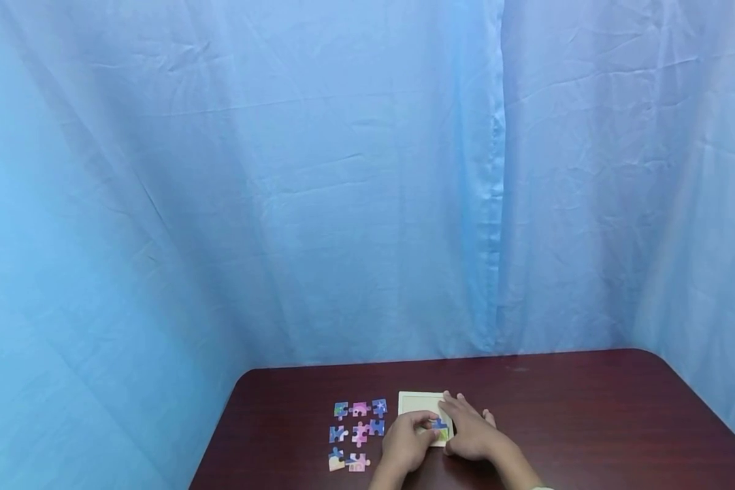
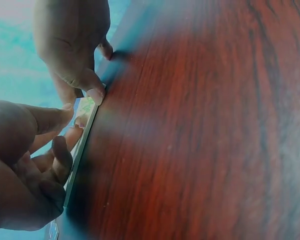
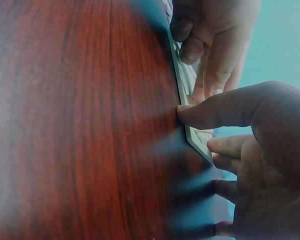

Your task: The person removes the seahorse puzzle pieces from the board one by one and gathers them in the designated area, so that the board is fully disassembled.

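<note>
A pale, square puzzle tray (image 1: 418,401) lies on the table, with blue and green jigsaw pieces (image 1: 443,431) in its near right corner. My left hand (image 1: 404,444) reaches over the tray and pinches a jigsaw piece between thumb and index finger; the fingers hide most of that piece. At the tray's right side, my right hand (image 1: 473,431) rests with its fingers spread. In the right wrist view, the right thumb (image 3: 215,112) presses the tray's near edge, while its other fingers extend along the side. The left wrist view shows the left fingertips (image 2: 65,112) low over the tray.
Left of the tray, several loose jigsaw pieces (image 1: 359,433) in pink, purple and blue lie in rough rows. The dark red wooden table (image 1: 588,422) has rounded far corners. Blue curtains (image 1: 367,204) hang behind it and at both sides.
</note>
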`<state>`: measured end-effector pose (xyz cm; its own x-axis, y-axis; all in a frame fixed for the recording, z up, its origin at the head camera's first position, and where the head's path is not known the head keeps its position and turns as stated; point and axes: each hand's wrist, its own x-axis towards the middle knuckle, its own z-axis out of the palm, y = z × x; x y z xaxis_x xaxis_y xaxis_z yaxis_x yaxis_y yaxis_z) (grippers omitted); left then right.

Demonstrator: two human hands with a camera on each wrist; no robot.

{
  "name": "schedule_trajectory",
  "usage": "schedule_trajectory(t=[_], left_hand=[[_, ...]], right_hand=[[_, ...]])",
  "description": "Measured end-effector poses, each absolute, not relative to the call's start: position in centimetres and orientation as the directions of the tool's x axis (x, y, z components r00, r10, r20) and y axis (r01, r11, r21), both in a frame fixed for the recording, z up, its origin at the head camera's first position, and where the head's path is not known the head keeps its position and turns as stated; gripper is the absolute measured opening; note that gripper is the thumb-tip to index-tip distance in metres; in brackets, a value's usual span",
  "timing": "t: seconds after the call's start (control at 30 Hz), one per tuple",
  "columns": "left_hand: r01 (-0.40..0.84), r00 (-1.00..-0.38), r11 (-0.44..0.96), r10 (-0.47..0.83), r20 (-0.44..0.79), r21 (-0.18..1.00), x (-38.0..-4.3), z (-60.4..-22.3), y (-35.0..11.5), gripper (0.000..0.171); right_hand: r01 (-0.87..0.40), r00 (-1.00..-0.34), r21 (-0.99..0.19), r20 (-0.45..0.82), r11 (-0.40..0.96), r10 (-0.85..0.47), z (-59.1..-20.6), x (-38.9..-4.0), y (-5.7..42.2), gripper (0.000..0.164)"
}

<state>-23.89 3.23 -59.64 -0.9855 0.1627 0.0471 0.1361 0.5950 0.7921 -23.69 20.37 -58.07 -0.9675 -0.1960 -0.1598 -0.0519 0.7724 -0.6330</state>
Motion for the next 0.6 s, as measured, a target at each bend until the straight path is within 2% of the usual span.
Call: schedule_trajectory(t=[0.4,0.6], left_hand=[[0.121,-0.991,0.537,0.117,0.069,0.835,-23.71,-59.62,3.37,0.013],[0.121,-0.986,0.451,0.159,0.054,0.884,-24.04,-60.01,2.98,0.014]], right_hand=[[-0.061,-0.964,-0.625,-0.166,0.778,-0.208,-58.19,-23.73,20.43,0.09],[-0.062,-0.962,-0.621,-0.173,0.782,-0.213,-58.14,-23.82,20.48,0.089]])
